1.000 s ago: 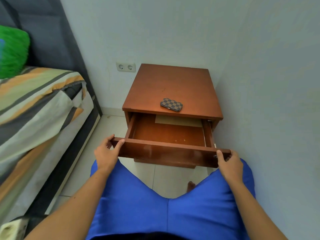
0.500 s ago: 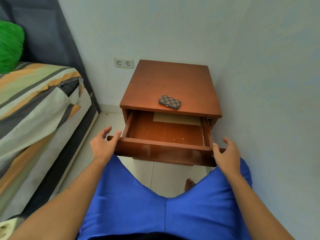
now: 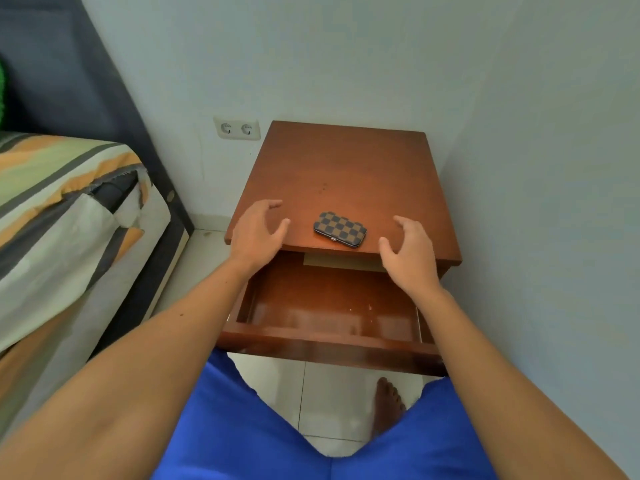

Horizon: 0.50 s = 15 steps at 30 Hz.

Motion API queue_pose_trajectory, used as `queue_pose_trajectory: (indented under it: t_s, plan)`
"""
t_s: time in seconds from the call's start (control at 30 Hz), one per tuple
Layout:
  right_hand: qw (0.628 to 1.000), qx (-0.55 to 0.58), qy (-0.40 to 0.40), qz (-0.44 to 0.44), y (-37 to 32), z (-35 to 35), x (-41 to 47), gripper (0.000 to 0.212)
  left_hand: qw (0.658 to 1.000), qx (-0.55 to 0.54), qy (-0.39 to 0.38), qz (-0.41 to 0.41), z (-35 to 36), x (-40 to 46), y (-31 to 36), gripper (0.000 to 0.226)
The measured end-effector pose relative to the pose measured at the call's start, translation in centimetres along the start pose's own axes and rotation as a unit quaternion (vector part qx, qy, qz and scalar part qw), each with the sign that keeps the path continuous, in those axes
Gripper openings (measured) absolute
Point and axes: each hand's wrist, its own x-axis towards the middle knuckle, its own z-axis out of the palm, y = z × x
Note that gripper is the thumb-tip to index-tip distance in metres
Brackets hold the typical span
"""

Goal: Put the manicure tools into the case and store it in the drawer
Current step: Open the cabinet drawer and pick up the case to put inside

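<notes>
A small brown checkered manicure case point(image 3: 340, 229) lies closed on the wooden nightstand point(image 3: 343, 171), near its front edge. Below it the drawer point(image 3: 329, 344) stands pulled out, its inside bare apart from a pale sheet at the back. My left hand point(image 3: 256, 233) hovers just left of the case with fingers spread, holding nothing. On the case's right, my right hand point(image 3: 410, 256) is also spread and holds nothing. Neither hand touches the case. No loose manicure tools are visible.
A bed with a striped cover point(image 3: 65, 216) and dark headboard stands on the left. A double wall socket point(image 3: 237, 128) sits left of the nightstand. The right wall runs close beside the nightstand. My blue shorts and a bare foot point(image 3: 388, 407) are below the drawer.
Both hands let go of the drawer front and rose toward the case on the nightstand top. The drawer stays open.
</notes>
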Motion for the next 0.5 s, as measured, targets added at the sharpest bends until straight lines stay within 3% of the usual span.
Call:
queue_pose_trajectory:
  t_s: [0.13,0.3,0.4,0.5]
  plan:
    - [0.995,-0.035,-0.079,-0.051,-1.2,1.8,3.5,0.063,0.997,0.037,-0.072,-0.006,2.4,3.3,0.5,0.062]
    - [0.962,-0.131,-0.21,-0.112,-1.7,4.0,6.0,0.083,0.975,0.149,-0.161,0.023,5.4,6.1,-0.8,0.075]
    - [0.953,-0.16,-0.235,-0.104,-1.9,4.5,7.0,0.087,0.952,0.236,-0.183,0.057,6.4,6.2,-2.2,0.079]
    - [0.946,-0.181,-0.254,-0.086,-2.4,4.6,7.4,0.09,0.946,0.254,-0.19,0.065,6.6,6.1,-2.6,0.079]
